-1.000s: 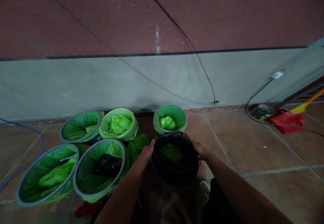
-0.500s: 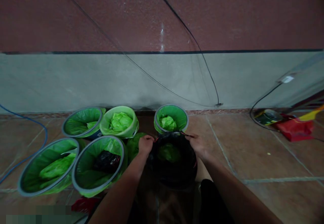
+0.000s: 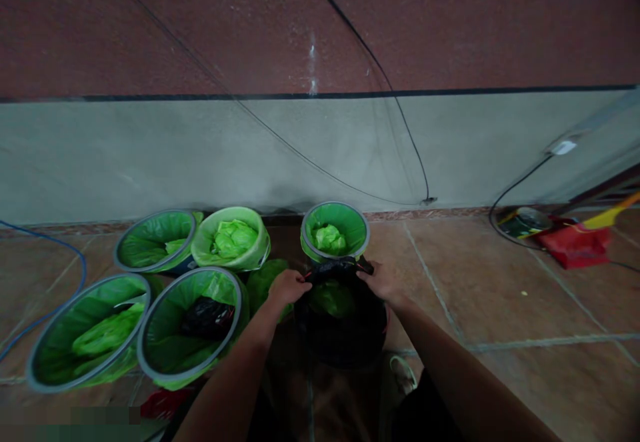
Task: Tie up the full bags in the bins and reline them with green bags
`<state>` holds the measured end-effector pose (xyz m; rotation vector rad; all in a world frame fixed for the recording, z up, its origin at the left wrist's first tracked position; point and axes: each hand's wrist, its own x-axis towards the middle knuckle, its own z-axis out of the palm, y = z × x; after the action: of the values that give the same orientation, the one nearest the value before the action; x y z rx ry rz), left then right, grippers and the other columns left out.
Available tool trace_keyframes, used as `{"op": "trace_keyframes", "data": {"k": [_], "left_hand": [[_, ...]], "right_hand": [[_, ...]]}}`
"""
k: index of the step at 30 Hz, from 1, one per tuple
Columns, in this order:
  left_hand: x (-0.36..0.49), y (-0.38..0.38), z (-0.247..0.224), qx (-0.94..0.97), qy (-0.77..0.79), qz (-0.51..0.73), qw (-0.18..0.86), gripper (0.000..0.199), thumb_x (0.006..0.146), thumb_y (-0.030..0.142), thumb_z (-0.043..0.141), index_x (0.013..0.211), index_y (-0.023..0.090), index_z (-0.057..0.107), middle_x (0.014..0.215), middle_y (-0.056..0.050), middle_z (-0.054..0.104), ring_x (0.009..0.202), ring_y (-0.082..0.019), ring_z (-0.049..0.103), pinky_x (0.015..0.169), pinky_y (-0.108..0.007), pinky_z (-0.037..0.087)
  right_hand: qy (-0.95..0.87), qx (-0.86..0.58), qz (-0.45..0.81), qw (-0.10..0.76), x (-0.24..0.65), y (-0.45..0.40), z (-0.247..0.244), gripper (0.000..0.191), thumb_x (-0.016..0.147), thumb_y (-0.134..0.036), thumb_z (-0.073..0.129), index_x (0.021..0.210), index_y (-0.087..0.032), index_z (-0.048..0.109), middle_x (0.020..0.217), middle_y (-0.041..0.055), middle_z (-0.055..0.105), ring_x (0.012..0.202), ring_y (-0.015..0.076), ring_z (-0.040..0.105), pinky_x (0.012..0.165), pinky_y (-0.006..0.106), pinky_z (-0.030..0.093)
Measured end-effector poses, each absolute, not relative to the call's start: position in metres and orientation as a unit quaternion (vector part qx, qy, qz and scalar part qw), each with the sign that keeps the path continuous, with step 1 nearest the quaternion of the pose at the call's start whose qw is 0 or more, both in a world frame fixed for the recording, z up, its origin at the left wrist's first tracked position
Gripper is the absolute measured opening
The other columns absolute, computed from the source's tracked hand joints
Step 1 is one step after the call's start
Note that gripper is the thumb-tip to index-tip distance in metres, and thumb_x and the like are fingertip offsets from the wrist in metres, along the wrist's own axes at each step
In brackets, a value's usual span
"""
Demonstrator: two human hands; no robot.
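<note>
Left hand (image 3: 290, 287) and right hand (image 3: 383, 283) grip a black bag (image 3: 343, 343), lower centre.
Green-lined bins (image 3: 167, 350) stand at lower left.

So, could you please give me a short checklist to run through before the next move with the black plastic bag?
1. Left hand on the rim of the black plastic bag: ok, at its left side.
2. Right hand on the rim: ok, at its right side.
3. Bag mouth open: ok, a crumpled green plastic bundle shows inside.
4. Bag clear of the grey-rimmed round bucket with green plastic lining just beyond: cannot tell, the bag overlaps it in view.
5. Thin blue hose away from both hands: ok, far left.
</note>
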<state>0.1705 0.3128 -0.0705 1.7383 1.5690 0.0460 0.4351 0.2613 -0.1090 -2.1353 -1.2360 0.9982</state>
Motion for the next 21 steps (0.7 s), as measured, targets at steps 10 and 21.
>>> {"op": "trace_keyframes", "data": {"k": [10, 21], "left_hand": [[0.166, 0.323, -0.041, 0.681, 0.584, 0.212, 0.387, 0.039, 0.090, 0.039, 0.044, 0.089, 0.017, 0.076, 0.073, -0.002, 0.069, 0.067, -0.015, 0.057, 0.063, -0.025, 0.039], [0.159, 0.316, -0.034, 0.643, 0.594, 0.228, 0.426, 0.038, 0.084, 0.043, 0.049, 0.085, 0.016, 0.075, 0.050, 0.002, 0.053, 0.052, -0.013, 0.047, 0.051, -0.024, 0.033]], "right_hand": [[-0.451, -0.745, 0.365, 0.330, 0.443, 0.254, -0.093, 0.031, 0.079, -0.032, 0.052, 0.093, -0.018, 0.076, 0.095, 0.0047, 0.076, 0.085, 0.0202, 0.068, 0.079, 0.028, 0.050], [-0.408, -0.771, 0.440, 0.211, 0.474, 0.218, -0.086, 0.036, 0.066, -0.030, 0.074, 0.098, -0.014, 0.073, 0.081, 0.0055, 0.074, 0.075, 0.0186, 0.066, 0.068, 0.026, 0.049]]}}
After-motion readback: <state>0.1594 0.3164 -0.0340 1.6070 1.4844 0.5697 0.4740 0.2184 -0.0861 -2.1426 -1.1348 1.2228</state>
